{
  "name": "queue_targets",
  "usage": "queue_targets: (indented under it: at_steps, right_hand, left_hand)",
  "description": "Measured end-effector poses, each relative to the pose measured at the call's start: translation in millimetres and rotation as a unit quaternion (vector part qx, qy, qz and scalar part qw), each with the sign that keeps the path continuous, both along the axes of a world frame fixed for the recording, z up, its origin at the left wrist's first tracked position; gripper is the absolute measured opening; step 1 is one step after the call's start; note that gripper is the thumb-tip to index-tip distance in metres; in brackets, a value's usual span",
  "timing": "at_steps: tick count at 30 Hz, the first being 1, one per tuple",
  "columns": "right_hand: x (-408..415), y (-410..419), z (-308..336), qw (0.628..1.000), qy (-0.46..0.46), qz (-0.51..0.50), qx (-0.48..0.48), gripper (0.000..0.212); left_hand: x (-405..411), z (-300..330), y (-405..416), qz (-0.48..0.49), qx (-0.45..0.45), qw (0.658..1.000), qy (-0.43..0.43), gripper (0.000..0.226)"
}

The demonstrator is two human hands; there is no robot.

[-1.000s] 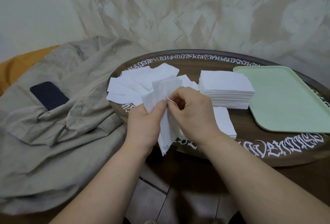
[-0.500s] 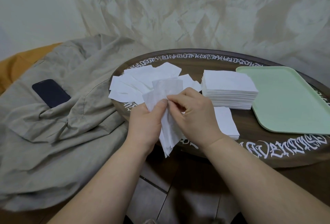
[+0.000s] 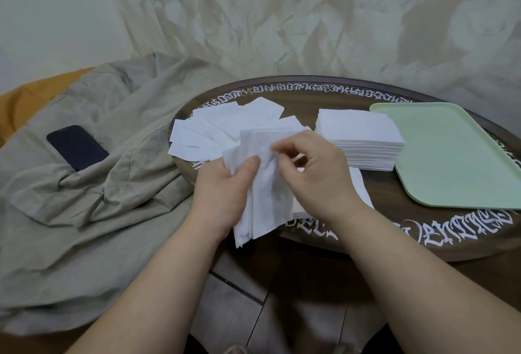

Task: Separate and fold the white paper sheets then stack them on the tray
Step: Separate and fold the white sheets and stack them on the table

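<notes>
Both hands, left hand [image 3: 222, 187] and right hand [image 3: 315, 176], pinch thin, crinkled white sheets [image 3: 267, 184] beside a neat square stack [image 3: 361, 139] and smooth green tray [image 3: 451, 156].

left hand [image 3: 222, 184]: bare, no rings | right hand [image 3: 321, 176]: bare | forearms: sleeveless, uncovered

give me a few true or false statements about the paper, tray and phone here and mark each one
1. The pale green plastic tray has paper stacked on it. False: its visible surface is bare.
2. The left hand and right hand both hold the thin white paper sheet. True.
3. The dark blue phone lies on the round wooden table. False: it lies on the beige cloth.
4. A neat stack of white square sheets sits just left of the tray. True.
5. Loose white sheets lie scattered behind the hands. True.
</notes>
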State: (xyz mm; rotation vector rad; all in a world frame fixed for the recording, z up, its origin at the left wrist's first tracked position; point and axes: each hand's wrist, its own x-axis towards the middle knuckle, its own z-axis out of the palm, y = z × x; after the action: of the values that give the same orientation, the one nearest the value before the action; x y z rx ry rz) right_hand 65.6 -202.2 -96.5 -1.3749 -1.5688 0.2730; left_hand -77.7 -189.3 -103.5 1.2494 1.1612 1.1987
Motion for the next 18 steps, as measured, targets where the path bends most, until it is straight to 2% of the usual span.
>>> queue_targets:
  at_steps: [3,6,12,18]
  right_hand:
    - [9,2,7,0.998,-0.041,-0.014,0.045,0.019]
    - [13,2,9,0.997,-0.064,0.004,0.038,0.020]
    - [17,5,6,0.996,-0.066,-0.013,0.065,0.007]
    - [16,6,4,0.991,-0.089,-0.025,0.094,0.007]
  left_hand:
    - [-2,3,-4,-0.028,0.020,0.999,0.036,0.018]
    - [-3,5,-5,-0.055,0.018,0.998,0.038,0.018]
    - [-5,7,-5,-0.041,0.013,0.997,0.063,0.028]
    - [-5,6,-5,-0.042,0.008,0.996,0.082,0.020]
